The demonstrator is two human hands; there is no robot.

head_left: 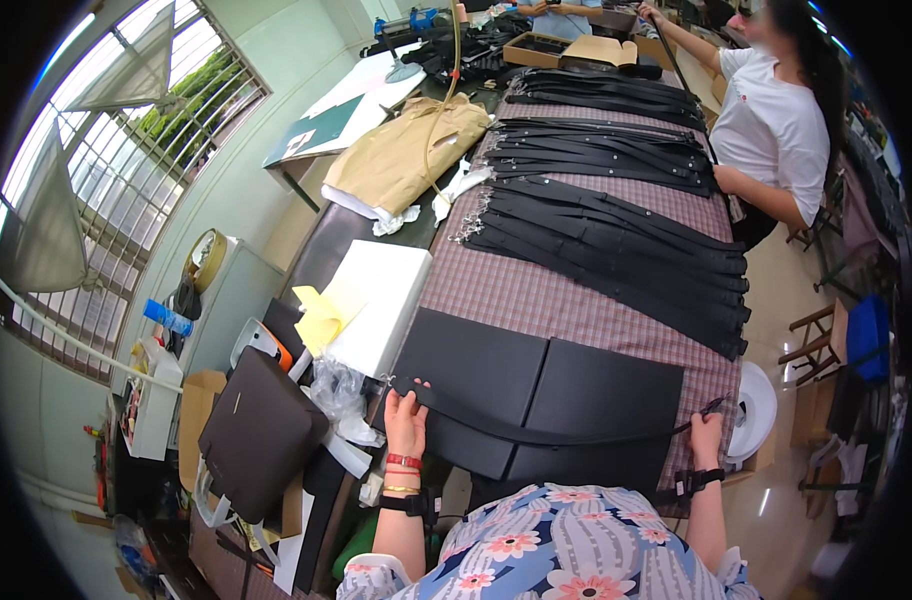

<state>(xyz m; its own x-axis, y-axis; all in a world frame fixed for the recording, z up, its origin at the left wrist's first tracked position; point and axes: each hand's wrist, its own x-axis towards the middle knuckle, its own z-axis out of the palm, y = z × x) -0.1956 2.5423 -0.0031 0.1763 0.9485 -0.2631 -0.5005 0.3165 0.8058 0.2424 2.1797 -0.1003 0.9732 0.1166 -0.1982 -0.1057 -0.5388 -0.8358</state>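
A long black strap (546,436) sags between my two hands, over two flat black panels (606,385) at the table's near edge. My left hand (406,418) is closed on its left end, where a small metal clasp sticks out. Near the table's right edge, my right hand (707,432) is closed around the other end. Farther up the table lie several rows of similar black straps (616,250), many with metal hardware at their left ends.
A checked cloth (486,290) covers the table. Left of the panels are a white slab (376,310), crumpled clear plastic (341,395) and a dark brown bag (261,432). A white round container (756,410) stands at the right. Another person (776,130) holds a strap at the far right.
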